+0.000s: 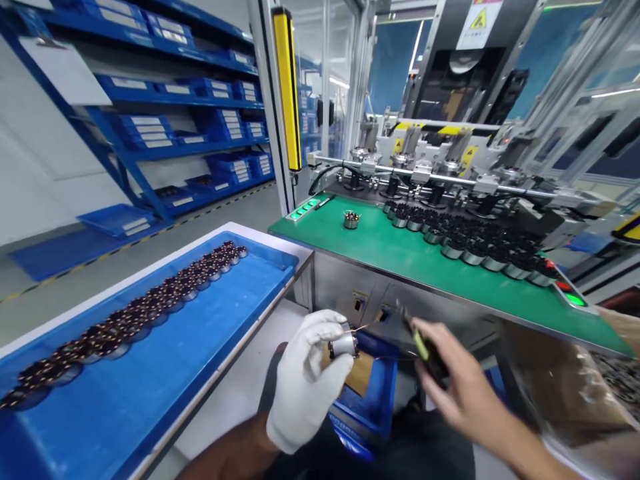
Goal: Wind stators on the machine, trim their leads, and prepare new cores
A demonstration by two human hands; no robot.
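My left hand (306, 380), in a white glove, pinches a small round metal coil part (344, 345) with thin copper wires sticking out of it. My bare right hand (453, 387) is closed round a small black and yellow-green hand tool (423, 347), whose tip points toward the part; the hand is slightly blurred. Both hands hover over a small blue bin (373, 400) near my lap, below the front edge of the green worktop (395, 250).
A long blue tray (150, 373) at the left carries a row of several coil parts (150, 303). The green worktop bears one lone part (351, 219) and several more in rows (475, 243) before the machine. Blue shelving (165, 113) stands behind. A plastic bag (565, 380) sits at right.
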